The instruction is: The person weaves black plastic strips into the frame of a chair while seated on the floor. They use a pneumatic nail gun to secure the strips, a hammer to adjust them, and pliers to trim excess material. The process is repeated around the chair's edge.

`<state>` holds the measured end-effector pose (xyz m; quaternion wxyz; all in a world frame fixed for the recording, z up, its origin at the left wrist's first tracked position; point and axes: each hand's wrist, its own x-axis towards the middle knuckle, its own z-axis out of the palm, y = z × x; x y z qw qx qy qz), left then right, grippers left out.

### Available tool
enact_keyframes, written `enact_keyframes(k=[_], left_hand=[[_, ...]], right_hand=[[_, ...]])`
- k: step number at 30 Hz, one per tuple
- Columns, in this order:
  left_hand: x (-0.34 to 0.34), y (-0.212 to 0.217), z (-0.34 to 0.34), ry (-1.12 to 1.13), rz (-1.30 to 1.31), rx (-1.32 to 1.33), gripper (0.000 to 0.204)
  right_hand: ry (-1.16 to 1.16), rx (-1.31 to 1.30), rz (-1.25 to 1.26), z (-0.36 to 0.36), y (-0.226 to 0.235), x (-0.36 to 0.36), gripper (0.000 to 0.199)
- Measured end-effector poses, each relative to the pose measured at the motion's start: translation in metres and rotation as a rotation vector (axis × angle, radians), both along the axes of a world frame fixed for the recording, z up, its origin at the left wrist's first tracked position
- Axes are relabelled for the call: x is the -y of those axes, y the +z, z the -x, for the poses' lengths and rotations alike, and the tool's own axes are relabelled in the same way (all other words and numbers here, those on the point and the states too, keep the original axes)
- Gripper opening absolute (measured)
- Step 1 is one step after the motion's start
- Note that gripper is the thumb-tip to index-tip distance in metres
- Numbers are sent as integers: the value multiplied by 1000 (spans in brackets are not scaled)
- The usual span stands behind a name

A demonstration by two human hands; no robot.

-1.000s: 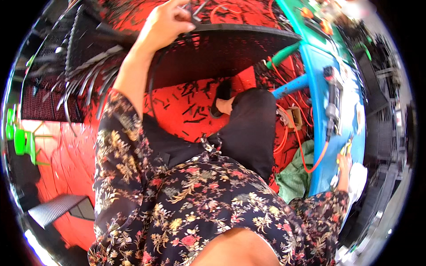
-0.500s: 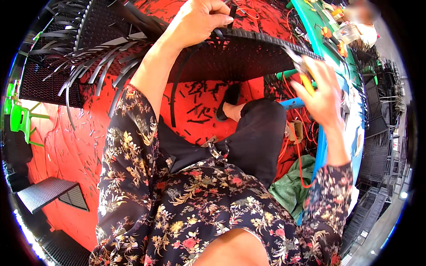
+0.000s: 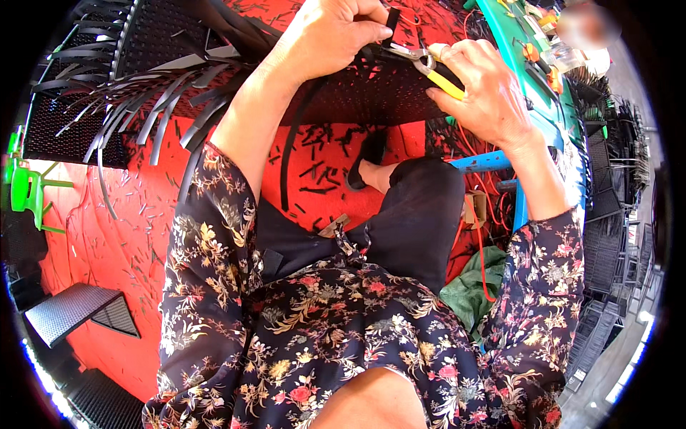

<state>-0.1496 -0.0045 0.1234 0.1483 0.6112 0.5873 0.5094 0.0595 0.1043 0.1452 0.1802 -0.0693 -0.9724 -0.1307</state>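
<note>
My left hand (image 3: 336, 36) pinches the upright end of a flat black strip (image 3: 391, 26) at the top edge of a black woven panel (image 3: 364, 93). Yellow-handled pliers (image 3: 444, 83) are gripped in my right hand (image 3: 489, 89). Their metal jaws point left and lie at the base of the strip, close to my left fingertips. Whether the jaws touch or bite the strip, I cannot tell. Many loose strip ends (image 3: 168, 100) fan out from the weave left of my left forearm.
Cut black scraps lie over the red floor covering (image 3: 93, 243). A green-topped table (image 3: 500, 36) with tools stands on the right, above a blue bar (image 3: 479, 163). Green chair (image 3: 32, 193) at far left; green sack (image 3: 475, 286) beside my leg. Another person is at upper right.
My right hand has swung left with the pliers, from the panel's right end to the strip by my left hand. The left hand has shifted slightly right, still pinching the strip.
</note>
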Motion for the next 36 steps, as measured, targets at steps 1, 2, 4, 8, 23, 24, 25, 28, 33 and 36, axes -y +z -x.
enact_keyframes(k=[1, 2, 4, 8, 23, 24, 25, 28, 33, 36], left_hand=[[-1, 0, -1, -3, -23, -17, 7], [-1, 0, -2, -4, -28, -15, 7], [1, 1, -4, -1, -35, -15, 7], [1, 3, 0, -64, -16, 84, 9], [5, -27, 21, -600, -6, 257, 12], [16, -15, 16, -468, 20, 248, 18], [16, -19, 16, -524, 69, 578, 21], [17, -22, 19, -491, -57, 605, 44], [9, -30, 13, -492, -123, 602, 47], [13, -35, 22, -487, -144, 600, 45]], right_hand=[[1, 6, -11, 0, 0, -1, 43], [1, 12, -21, 1, 0, -3, 41], [8, 32, -44, 2, 2, -4, 37], [-11, -22, -16, 4, -3, -4, 30], [-1652, -135, 480, -452, -76, 56, 52], [-1733, -79, 440, -475, -83, 67, 56], [-1811, -23, 394, -498, -97, 75, 59], [-1796, 84, 313, -443, -89, 86, 66], [-879, -443, 936, -309, -79, 48, 63], [-399, -312, 948, -116, -29, 68, 54]])
